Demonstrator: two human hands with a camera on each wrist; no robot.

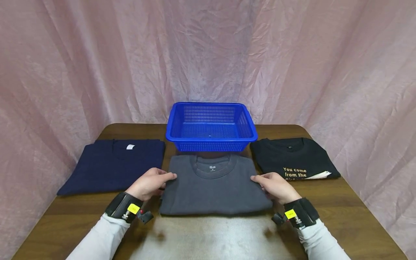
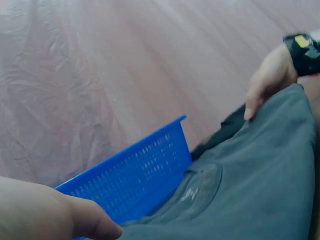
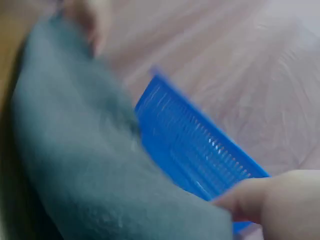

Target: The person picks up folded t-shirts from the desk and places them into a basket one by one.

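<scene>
A folded dark grey T-shirt lies in the middle of the head view, its round neckline toward the blue basket. At its left side my left hand pinches the edge, thumb on top and the other fingers partly hidden beneath. My right hand grips the opposite edge in the same way. In the left wrist view the grey T-shirt stretches between both hands. The right wrist view is blurred; the right thumb presses on the grey cloth.
Behind the grey shirt stands a blue plastic basket with nothing inside. A folded navy shirt lies at the left, a folded black printed shirt at the right. The wooden table backs onto a pink curtain.
</scene>
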